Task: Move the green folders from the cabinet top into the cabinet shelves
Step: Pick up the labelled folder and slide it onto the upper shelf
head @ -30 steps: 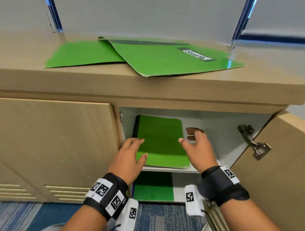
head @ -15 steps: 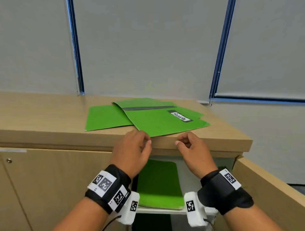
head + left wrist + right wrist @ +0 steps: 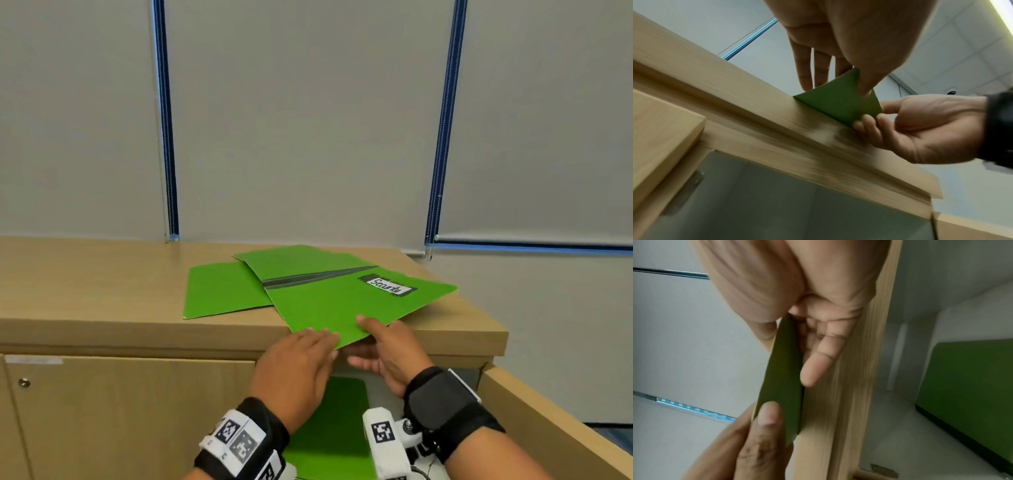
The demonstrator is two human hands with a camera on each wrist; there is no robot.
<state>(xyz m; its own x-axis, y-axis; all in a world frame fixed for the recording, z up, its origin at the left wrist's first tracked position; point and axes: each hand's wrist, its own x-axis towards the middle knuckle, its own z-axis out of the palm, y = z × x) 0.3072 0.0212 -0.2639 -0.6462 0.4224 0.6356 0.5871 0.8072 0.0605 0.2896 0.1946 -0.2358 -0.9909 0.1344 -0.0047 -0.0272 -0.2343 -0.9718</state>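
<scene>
Top green folder [image 3: 342, 305]: on the worktop [image 3: 85, 284], overlapping a second green folder [image 3: 219, 291], near corner overhanging the front edge
Left hand [image 3: 294, 366]: fingers above, thumb beneath, pinching that corner
Right hand [image 3: 394, 356]: thumb on top, fingers curled under, clamped on the same corner
Step done well: probably lift the corner slightly before drawing it off, so the one beneath stays put
Head view only: the printed label [image 3: 387, 287]
Wrist views only: both grips from beneath

Left hand [image 3: 294, 370], right hand [image 3: 394, 356]: bare. Left strap [image 3: 270, 423]: black fabric, bore white tags [image 3: 236, 440] with black square codes. Right strap [image 3: 445, 401]: black fabric; just beside it sat a white coded block [image 3: 383, 435] and a screw [image 3: 407, 426].
</scene>
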